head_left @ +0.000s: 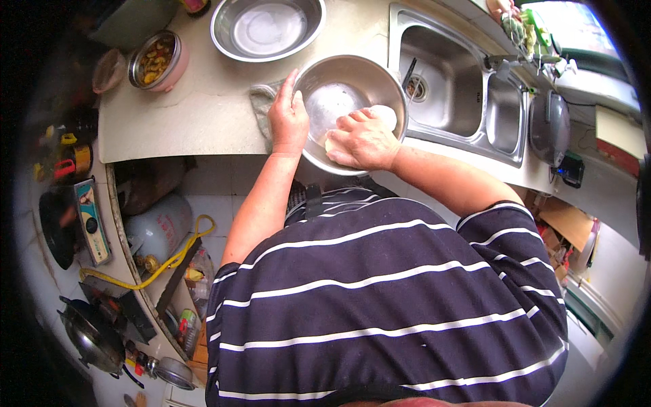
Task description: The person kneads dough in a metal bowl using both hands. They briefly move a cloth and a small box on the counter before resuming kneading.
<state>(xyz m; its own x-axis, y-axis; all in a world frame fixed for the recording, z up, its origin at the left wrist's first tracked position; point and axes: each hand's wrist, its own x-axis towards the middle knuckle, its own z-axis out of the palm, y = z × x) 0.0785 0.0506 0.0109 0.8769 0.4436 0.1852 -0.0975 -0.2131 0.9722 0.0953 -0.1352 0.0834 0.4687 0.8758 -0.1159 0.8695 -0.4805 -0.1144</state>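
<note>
A deep stainless steel bowl (339, 85) stands near the front edge of the counter. My left hand (289, 122) holds its left side, with straight fingers along the outer wall and the thumb at the rim. Inside the bowl my right hand (363, 139) bears down on a pale, soft lump that looks like dough (384, 117). The lump bulges out past the knuckles and below the palm. My right fingers are bent over it, and most of the lump is hidden beneath them. A grey cloth (262, 105) lies by my left hand.
A wide metal basin (268, 30) sits behind the bowl. Farther left is a pink-sided container (159, 62) of yellowish food. The double sink (444, 78) adjoins on the right. Below the counter at left are a gas cylinder (163, 224) and a yellow hose (178, 259).
</note>
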